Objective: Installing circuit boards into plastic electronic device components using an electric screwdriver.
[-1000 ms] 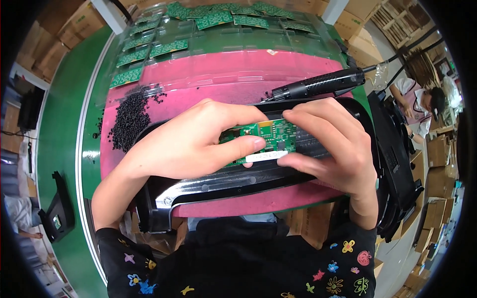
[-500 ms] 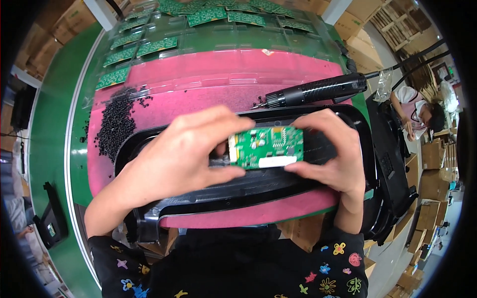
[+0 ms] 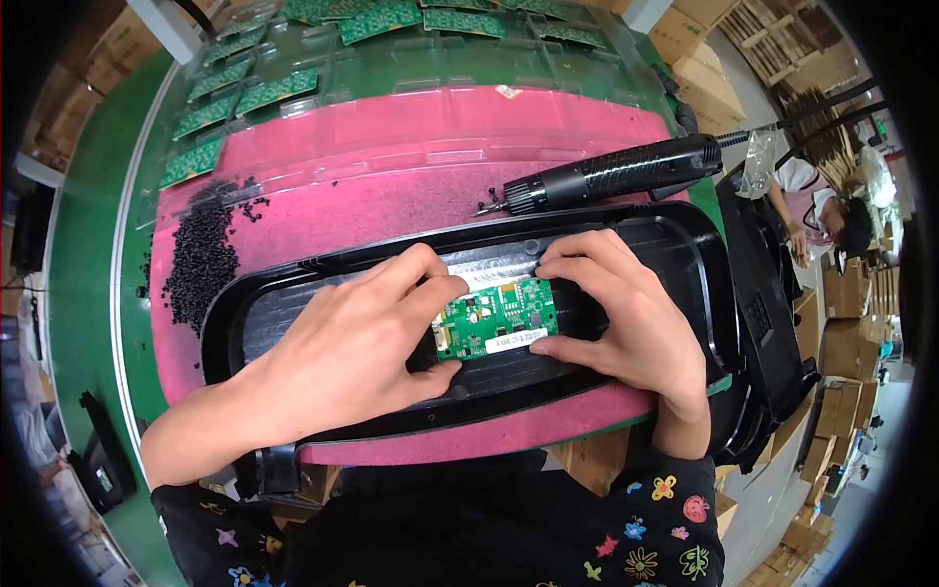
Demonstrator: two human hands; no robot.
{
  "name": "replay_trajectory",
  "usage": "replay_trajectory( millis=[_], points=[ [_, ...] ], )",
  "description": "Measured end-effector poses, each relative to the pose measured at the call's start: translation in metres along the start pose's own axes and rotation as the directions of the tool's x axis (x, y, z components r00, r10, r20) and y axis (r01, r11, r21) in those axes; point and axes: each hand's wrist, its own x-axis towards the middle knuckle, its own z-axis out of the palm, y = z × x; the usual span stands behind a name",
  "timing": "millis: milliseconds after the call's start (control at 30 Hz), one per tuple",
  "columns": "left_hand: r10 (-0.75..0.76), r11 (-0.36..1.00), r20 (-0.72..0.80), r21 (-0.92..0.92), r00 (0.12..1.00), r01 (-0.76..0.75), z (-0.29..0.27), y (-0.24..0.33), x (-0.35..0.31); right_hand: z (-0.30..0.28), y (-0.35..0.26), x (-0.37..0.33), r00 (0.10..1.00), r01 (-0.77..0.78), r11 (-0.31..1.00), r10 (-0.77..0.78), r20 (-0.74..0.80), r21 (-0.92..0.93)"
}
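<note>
A green rectangular circuit board, with a white label strip along its near edge, is over the middle of a long, shallow black plastic housing; whether it rests on the housing floor cannot be told. The left hand pinches the board's left end, forefinger at the far corner and thumb at the near one. The right hand pinches the right end likewise, fingertips at the far corner, thumb beside the label strip.

The housing lies along the near edge of the tabletop, on a pink mat. Just beyond its far rim, toward the tabletop's right edge, lies a black cylindrical electric screwdriver, its bit pointing left. A heap of small black screws is near the tabletop's left edge. Toward the far edge, a clear plastic compartment tray holds more green circuit boards. Black plastic parts are beyond the right edge.
</note>
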Motion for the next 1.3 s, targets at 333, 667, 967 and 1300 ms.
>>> replay_trajectory(
  millis=[333, 667, 967, 1300],
  points=[
    [0.017, 0.999, 0.008, 0.041, 1.000, -0.018, 0.002, -0.004, 0.000, 0.002, 0.001, 0.000, 1.000, -0.010, 1.000, 0.010, 0.023, -0.021],
    [0.045, 0.997, 0.025, 0.069, 0.999, -0.047, -0.006, -0.005, -0.006, 0.002, -0.010, 0.003, 0.996, -0.063, 0.998, 0.065, 0.064, -0.019],
    [0.066, 0.996, -0.661, 0.095, 0.747, -0.005, -0.086, -0.033, -0.030, -0.040, -0.030, -0.009, 0.826, -0.360, 0.933, 0.314, -0.468, -0.011],
    [-0.128, 0.851, -0.533, 0.374, 0.836, 0.369, -0.060, -0.133, -0.057, -0.071, 0.053, 0.041, 0.795, -0.465, 0.845, 0.530, -0.296, 0.264]
  ],
)
